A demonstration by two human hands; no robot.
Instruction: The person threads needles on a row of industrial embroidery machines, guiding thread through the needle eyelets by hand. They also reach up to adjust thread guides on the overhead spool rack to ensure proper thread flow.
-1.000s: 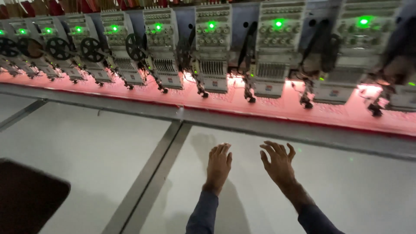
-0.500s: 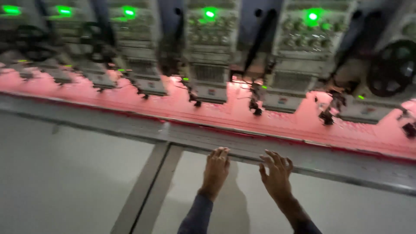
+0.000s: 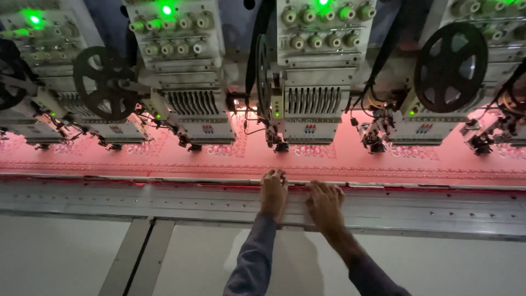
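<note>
rows of multi-head embroidery machine heads fill the background, green lamps lit along their tops, and the pink fabric (image 3: 339, 159) stretched beneath them is the landmark for everything else. just on the near side of that fabric runs a grey metal frame rail (image 3: 438, 208) dotted with small holes, and nearer again lies the pale table top (image 3: 60, 252).

the left hand (image 3: 273, 192) lies palm down across the rail, fingers close together, its fingertips at the near edge of the fabric; whether they touch the cloth or only the rail lip i cannot tell. the right hand (image 3: 324, 204) rests just beside it on the rail, fingers loosely spread and flat, pinching nothing. both grey sleeves reach back over the table top.

directly beyond the fabric edge from the hands hangs one embroidery head (image 3: 309, 93), its needle foot (image 3: 281, 147) low over the cloth, with a black spoked wheel (image 3: 450, 59) further along to the right.

the risk, as i judge it: the fingertips sit near the needle zone, so if the frame jogs or the heads start stitching, fingers could be caught or pricked. pressing or tugging at the edge could also slacken the hooped cloth and pull the stitched motifs out of register, and a loose cuff could snag on a thread.
</note>
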